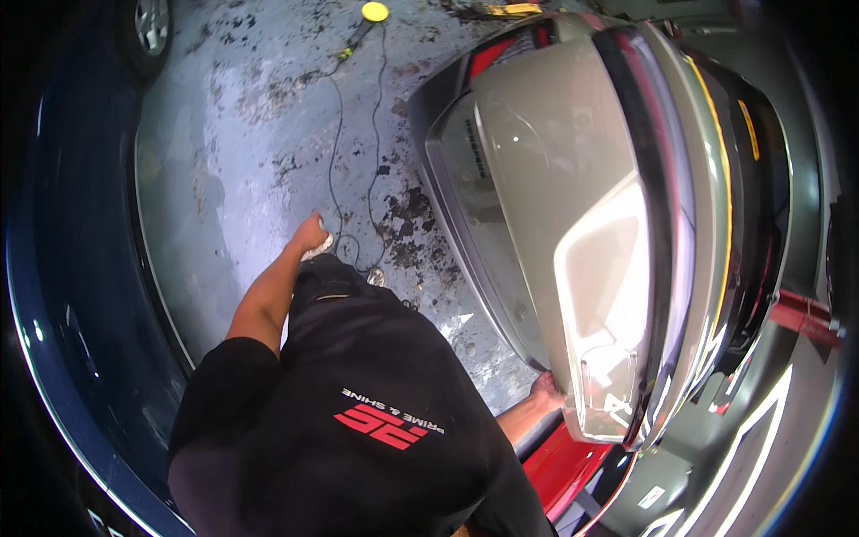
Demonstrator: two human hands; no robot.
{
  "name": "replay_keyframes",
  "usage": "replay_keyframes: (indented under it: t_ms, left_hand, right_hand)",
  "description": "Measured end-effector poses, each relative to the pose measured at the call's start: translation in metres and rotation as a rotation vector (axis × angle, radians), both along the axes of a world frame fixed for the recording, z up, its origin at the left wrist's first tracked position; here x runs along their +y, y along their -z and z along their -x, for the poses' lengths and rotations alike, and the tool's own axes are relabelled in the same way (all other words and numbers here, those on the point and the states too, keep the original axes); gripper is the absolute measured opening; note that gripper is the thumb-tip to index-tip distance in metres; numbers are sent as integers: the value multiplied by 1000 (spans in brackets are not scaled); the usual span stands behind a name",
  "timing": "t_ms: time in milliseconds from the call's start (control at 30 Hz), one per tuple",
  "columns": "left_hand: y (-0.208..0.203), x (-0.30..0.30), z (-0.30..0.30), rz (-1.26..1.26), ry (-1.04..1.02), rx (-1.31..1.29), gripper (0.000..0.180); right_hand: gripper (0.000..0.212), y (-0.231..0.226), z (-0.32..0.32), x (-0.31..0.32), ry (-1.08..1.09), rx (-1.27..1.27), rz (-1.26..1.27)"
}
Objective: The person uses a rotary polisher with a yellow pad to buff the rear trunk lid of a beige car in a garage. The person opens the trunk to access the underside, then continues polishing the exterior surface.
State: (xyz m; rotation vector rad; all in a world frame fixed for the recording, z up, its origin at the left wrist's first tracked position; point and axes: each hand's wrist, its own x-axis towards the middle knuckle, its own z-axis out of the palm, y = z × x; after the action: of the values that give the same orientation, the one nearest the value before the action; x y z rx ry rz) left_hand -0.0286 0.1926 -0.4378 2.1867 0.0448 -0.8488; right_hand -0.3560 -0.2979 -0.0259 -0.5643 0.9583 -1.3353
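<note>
My right hand (544, 392) is at the lower corner of a glossy beige car panel (546, 161), its fingers bent around the edge. The fingertips are partly hidden by the panel. My left hand (313, 234) hangs low at the far side of my body, away from the car, with its fingers curled. Whether anything is inside it cannot be made out. Something whitish, perhaps a shoe, shows right below that hand. The panel has a dark strip with raised letters along its left side and bright light reflections near my right hand.
A dark blue car (80, 268) stands along the left. A corded tool with a round yellow pad (375, 12) lies on the worn grey floor (259, 134), its cable (335, 170) looping toward my feet. Yellow tape (721, 161) lines the beige car. A red glossy surface (559, 470) lies beside my right forearm.
</note>
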Motion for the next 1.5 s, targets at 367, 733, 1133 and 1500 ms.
replay_keyframes:
  t_ms: [367,733,1133,1500]
  left_hand:
    - [7,-14,3,50,-76,175,51]
    - [29,25,15,-54,-38,61,56]
    - [8,70,79,110,70,-206,46]
    - [-221,133,223,128,502,790,30]
  right_hand:
    - [63,-22,69,-22,-139,1,171]
    - [48,-110,111,-5,-171,10,478]
    - [29,-240,115,30,-185,-33,746]
    - [22,-358,160,-1,-249,-51,854]
